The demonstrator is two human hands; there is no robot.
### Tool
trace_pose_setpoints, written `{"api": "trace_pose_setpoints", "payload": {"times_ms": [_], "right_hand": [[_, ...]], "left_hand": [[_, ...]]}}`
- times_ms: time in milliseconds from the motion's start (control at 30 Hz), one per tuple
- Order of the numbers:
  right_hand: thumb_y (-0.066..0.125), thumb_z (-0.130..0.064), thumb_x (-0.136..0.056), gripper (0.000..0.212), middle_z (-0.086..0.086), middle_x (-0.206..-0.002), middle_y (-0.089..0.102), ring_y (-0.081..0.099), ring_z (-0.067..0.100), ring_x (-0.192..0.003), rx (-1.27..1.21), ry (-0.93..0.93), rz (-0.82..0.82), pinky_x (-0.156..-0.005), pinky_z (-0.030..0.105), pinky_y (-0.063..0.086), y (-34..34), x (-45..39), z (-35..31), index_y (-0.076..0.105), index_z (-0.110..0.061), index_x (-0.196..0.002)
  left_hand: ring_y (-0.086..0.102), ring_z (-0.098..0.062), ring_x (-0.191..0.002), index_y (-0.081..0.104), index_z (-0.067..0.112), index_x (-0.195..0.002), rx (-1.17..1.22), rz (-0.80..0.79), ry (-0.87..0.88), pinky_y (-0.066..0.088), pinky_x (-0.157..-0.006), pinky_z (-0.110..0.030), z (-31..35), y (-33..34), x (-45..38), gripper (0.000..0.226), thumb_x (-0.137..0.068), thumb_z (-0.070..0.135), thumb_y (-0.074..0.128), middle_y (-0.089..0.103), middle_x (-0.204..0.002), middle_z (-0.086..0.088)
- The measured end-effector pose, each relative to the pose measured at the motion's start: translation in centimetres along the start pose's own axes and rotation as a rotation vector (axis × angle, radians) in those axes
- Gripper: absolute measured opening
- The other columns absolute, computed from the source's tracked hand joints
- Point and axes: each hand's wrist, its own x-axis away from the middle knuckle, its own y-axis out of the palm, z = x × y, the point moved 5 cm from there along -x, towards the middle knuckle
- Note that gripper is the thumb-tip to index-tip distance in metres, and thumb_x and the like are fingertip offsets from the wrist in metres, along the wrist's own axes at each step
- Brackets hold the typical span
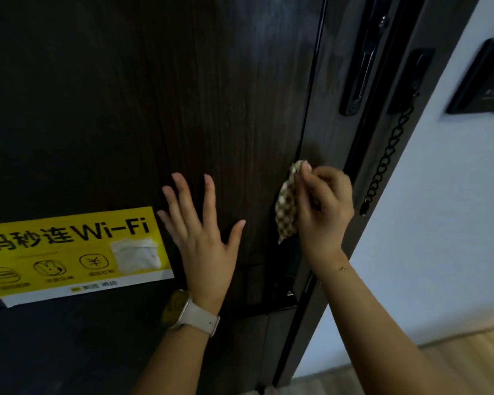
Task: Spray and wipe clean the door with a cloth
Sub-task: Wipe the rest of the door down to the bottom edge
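**Two hands on the dark door**

Both of my hands are up at the dark wooden door (183, 95). My left hand (203, 235) lies flat against the panel, fingers straight and spread, grasping nothing, with a pale-strapped smartwatch (183, 310) on the wrist. It sits just right of a yellow Wi-Fi sticker (69, 255) stuck to the door. My right hand (322, 206) has its fingers curled round a checked cloth (288, 203), pressing it to the door near its right edge, above the black lock plate (280, 283). A security chain (385, 158) hangs from the frame nearby, beside the white wall (439, 223).
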Motion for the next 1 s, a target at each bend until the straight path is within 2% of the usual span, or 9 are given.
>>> {"api": "trace_pose_setpoints", "payload": {"times_ms": [133, 267, 400, 500, 600, 733, 833, 933, 1000], "right_hand": [[0.063, -0.003, -0.091, 0.019, 0.016, -0.093, 0.063, 0.060, 0.030, -0.083, 0.033, 0.022, -0.155, -0.072, 0.036, 0.051, -0.2, 4.3, 0.4, 0.071, 0.005, -0.108], [0.062, -0.004, -0.092, 0.017, 0.011, -0.090, 0.061, 0.059, 0.023, -0.081, 0.014, 0.112, -0.212, -0.070, 0.033, 0.051, -1.0, 3.9, 0.0, 0.072, 0.002, -0.104], [0.061, 0.001, -0.090, 0.020, 0.013, -0.090, 0.057, 0.053, 0.015, -0.083, -0.010, 0.077, -0.037, -0.074, 0.018, 0.043, -2.7, -1.2, -2.3, 0.071, 0.003, -0.107], [0.065, 0.002, -0.089, 0.019, 0.016, -0.091, 0.058, 0.053, 0.013, -0.087, -0.019, 0.028, 0.088, -0.076, 0.019, 0.045, -2.1, -5.5, -3.5, 0.071, 0.004, -0.107], [0.064, -0.004, -0.091, 0.021, 0.019, -0.099, 0.059, 0.057, 0.023, -0.093, -0.007, 0.019, 0.105, -0.083, 0.024, 0.047, 0.3, -6.4, -3.8, 0.070, 0.003, -0.110], [0.056, -0.017, -0.097, 0.024, 0.019, -0.107, 0.058, 0.053, 0.027, -0.099, -0.033, -0.009, -0.035, -0.088, 0.026, 0.045, 2.9, -0.2, -4.0, 0.069, -0.005, -0.114], [0.065, -0.008, -0.089, 0.035, 0.011, -0.110, 0.055, 0.054, 0.027, -0.097, 0.033, -0.104, -0.202, -0.079, 0.034, 0.047, 4.2, 6.4, -4.2, 0.059, -0.013, -0.122], [0.072, -0.003, -0.083, 0.044, 0.006, -0.112, 0.053, 0.052, 0.021, -0.099, 0.061, -0.125, -0.304, -0.082, 0.025, 0.045, 4.5, 8.7, -4.5, 0.061, -0.012, -0.124], [0.066, -0.007, -0.089, 0.028, 0.006, -0.109, 0.055, 0.053, 0.019, -0.098, 0.030, -0.101, -0.247, -0.085, 0.019, 0.043, 3.7, 6.2, -5.2, 0.068, -0.005, -0.117]], "left_hand": [[-0.013, -0.030, -0.148, 0.009, 0.022, -0.155, -0.020, -0.011, 0.013, 0.000, -0.119, -0.056, -0.2, 0.0, 0.0, 0.092, -0.087, 0.048, 0.065, -0.004, -0.161, -0.016], [-0.011, -0.030, -0.148, 0.012, 0.022, -0.155, 0.006, -0.044, 0.025, 0.001, -0.119, -0.055, -0.2, -0.7, 0.2, 0.090, -0.087, 0.045, 0.066, -0.007, -0.161, -0.013], [-0.009, -0.029, -0.149, 0.012, 0.022, -0.155, 0.017, -0.080, 0.077, 0.003, -0.119, -0.053, -0.8, -1.5, 0.4, 0.091, -0.086, 0.040, 0.068, -0.009, -0.162, -0.009], [-0.006, -0.028, -0.150, 0.012, 0.022, -0.155, 0.011, -0.067, 0.087, 0.008, -0.118, -0.055, -1.5, -2.3, 0.4, 0.091, -0.086, 0.037, 0.069, -0.008, -0.162, -0.010], [-0.008, -0.030, -0.149, 0.012, 0.023, -0.155, 0.003, -0.006, 0.039, 0.008, -0.118, -0.057, -2.5, -3.5, 0.1, 0.092, -0.085, 0.036, 0.069, -0.008, -0.161, -0.013], [-0.009, -0.030, -0.149, 0.010, 0.023, -0.155, -0.015, -0.008, 0.032, 0.011, -0.118, -0.058, -4.4, -4.2, -0.9, 0.094, -0.084, 0.035, 0.071, -0.010, -0.161, -0.012], [-0.008, -0.030, -0.149, 0.011, 0.021, -0.155, -0.054, -0.024, 0.063, 0.011, -0.119, -0.056, -5.1, -4.3, -1.2, 0.092, -0.085, 0.038, 0.068, -0.011, -0.161, -0.011], [-0.008, -0.029, -0.149, 0.011, 0.021, -0.155, -0.091, -0.042, 0.077, 0.011, -0.119, -0.054, -5.3, -4.3, -1.1, 0.093, -0.084, 0.039, 0.068, -0.012, -0.161, -0.010], [-0.009, -0.027, -0.149, 0.011, 0.023, -0.156, -0.106, -0.058, 0.075, 0.011, -0.119, -0.052, -5.5, -4.4, -1.0, 0.095, -0.083, 0.037, 0.069, -0.012, -0.162, -0.009]]}}
